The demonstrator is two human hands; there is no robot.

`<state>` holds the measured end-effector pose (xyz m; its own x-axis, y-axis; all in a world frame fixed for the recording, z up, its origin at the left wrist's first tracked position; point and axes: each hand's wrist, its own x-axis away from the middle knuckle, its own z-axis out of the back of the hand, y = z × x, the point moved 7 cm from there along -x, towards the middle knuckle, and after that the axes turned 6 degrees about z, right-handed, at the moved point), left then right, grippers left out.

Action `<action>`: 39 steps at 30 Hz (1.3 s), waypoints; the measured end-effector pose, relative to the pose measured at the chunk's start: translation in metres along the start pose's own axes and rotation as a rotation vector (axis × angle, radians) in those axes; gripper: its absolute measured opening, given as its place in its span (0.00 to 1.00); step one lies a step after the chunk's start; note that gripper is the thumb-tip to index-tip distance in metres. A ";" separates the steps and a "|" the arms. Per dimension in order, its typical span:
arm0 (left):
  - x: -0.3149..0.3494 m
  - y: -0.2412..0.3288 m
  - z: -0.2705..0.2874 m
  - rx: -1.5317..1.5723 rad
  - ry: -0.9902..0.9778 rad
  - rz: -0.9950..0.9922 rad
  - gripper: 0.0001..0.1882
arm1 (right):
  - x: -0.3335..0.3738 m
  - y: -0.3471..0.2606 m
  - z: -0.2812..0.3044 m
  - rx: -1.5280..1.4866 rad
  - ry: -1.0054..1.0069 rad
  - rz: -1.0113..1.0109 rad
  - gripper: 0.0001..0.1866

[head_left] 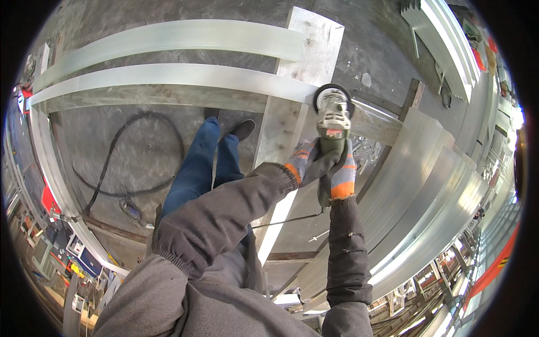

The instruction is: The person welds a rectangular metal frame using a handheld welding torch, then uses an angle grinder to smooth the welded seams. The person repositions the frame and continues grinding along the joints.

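An angle grinder [333, 119] with a dark round disc points away from me, its disc at the right end of a long pale metal bar [196, 73]. Whether the disc touches the bar, I cannot tell. Both hands wear grey gloves with orange bands. My left hand [307, 162] is closed around the left side of the grinder's body. Behind and to the right of it, my right hand [342, 171] wraps the rear grip. A thin cord leads from the tool's back end down to the left.
Another flat metal bar [168, 38] lies beyond the first, across a whitish board [309, 48]. Stacked metal profiles [415, 185] fill the right side, with more ribbed profiles [443, 45] at far right. A black hose [118, 135] loops on the floor at left, near my legs.
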<state>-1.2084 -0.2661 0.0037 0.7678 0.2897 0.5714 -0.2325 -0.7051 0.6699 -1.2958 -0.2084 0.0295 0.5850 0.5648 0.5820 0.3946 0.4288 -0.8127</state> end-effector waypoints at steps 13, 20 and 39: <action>-0.019 0.018 -0.005 -0.292 0.027 0.075 0.30 | -0.010 -0.015 0.016 0.601 -0.010 0.329 0.25; -0.022 0.011 -0.001 -0.253 0.057 0.075 0.30 | -0.010 -0.025 0.004 0.661 0.015 0.368 0.30; -0.022 0.008 -0.005 -0.154 -0.011 0.155 0.33 | -0.009 -0.024 0.009 0.622 0.075 0.288 0.29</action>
<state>-1.2297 -0.2750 -0.0009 0.7223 0.1776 0.6684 -0.4360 -0.6333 0.6394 -1.3167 -0.2178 0.0443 0.6617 0.6762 0.3240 -0.2505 0.6066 -0.7545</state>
